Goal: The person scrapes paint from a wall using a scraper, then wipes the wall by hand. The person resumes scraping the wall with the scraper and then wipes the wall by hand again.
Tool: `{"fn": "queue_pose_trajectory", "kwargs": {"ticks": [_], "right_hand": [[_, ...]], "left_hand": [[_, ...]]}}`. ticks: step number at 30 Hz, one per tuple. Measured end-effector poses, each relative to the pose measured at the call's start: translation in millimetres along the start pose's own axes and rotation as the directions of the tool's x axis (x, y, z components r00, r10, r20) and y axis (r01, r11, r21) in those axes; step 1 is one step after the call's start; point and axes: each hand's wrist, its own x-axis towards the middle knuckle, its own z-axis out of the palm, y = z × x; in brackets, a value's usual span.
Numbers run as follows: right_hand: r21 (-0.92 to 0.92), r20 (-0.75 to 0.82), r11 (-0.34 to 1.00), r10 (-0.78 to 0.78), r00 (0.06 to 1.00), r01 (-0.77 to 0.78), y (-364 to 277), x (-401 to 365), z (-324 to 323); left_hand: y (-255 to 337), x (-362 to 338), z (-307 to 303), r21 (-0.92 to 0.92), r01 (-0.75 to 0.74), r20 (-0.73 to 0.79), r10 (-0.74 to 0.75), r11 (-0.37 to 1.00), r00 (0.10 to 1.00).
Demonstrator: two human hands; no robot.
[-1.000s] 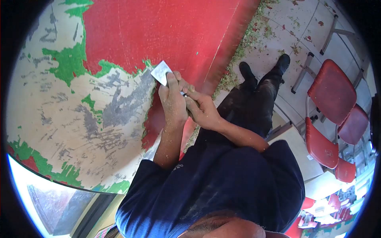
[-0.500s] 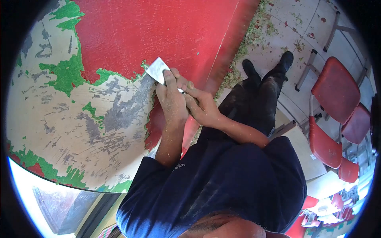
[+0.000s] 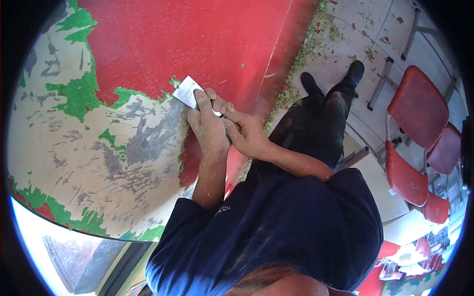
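A paint scraper point(image 3: 185, 92) with a flat, shiny metal blade lies against the painted surface point(image 3: 163, 37), at the ragged border between red paint and a bared patch. My left hand point(image 3: 210, 130) is closed on it, with fingers pressed along the blade. Just behind, my right hand point(image 3: 251, 139) wraps the handle end, close against the left hand. The fingers hide most of the handle. A small green paint shaving point(image 3: 174, 80) sits by the blade's edge. Dust and flecks cover both hands and forearms.
A bared grey-white patch point(image 3: 74, 163) with green paint remnants point(image 3: 79, 93) spreads to the left. Paint shavings point(image 3: 308, 54) litter the tiled floor beside my shoes point(image 3: 355, 74). Red chairs point(image 3: 419, 108) stand at the right.
Both hands and the scraper have shifted a little left and slightly down in view. The whole view has also moved slightly. The grip looks the same.
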Motion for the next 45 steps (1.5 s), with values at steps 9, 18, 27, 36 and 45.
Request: {"fn": "queue_pose_trajectory", "kwargs": {"ticks": [9,18,27,36,45], "right_hand": [[0.058,0.069,0.993,0.101,0.992,-0.105,-9,-8,6],[0.068,0.055,0.998,0.011,0.998,-0.014,-10,-14,11],[-0.097,0.125,0.995,0.042,0.991,-0.030,-10,0,-5],[-0.111,0.022,0.994,-0.006,1.000,0.008,-30,10,-7],[-0.117,-0.017,0.993,-0.005,1.000,0.003,-18,3,0]], "left_hand": [[1,-13,-7,0.022,0.057,0.032,-0.057,0.998,0.998],[15,-21,-8,0.029,0.083,-0.009,-0.083,0.996,0.997],[0,-10,1,-0.004,0.082,-0.018,-0.082,0.997,0.996],[10,-2,9,0.007,0.117,0.026,-0.117,0.993,0.993],[1,-4,1,0.049,0.112,0.008,-0.113,0.992,0.994]]}}
